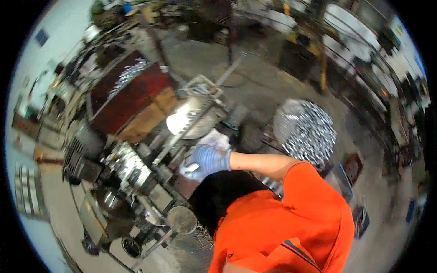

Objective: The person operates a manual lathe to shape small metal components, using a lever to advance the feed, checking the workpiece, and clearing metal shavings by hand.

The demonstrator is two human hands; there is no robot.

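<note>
My right hand (205,162), in a blue-grey knit glove, reaches leftward across my lap to the near side of a machine. Its fingers look curled closed, though motion blurs them. A small pale patch (192,167) shows at the fingers; whether it is a held part or the glove itself is unclear. Just beyond the hand lies a whitish crumpled cloth (217,138). A metal machine (159,198) with a round knob stands left of my hand, and a bright round pan or disc (191,119) sits behind it. My left hand is outside the picture.
A round basket (284,123) heaped with small shiny metal parts stands at right. Far left, a dark red bin (125,98) holds more such parts above a wooden board (148,118). A motor (84,152) adjoins the machine. A wooden post (323,68) rises at the back right.
</note>
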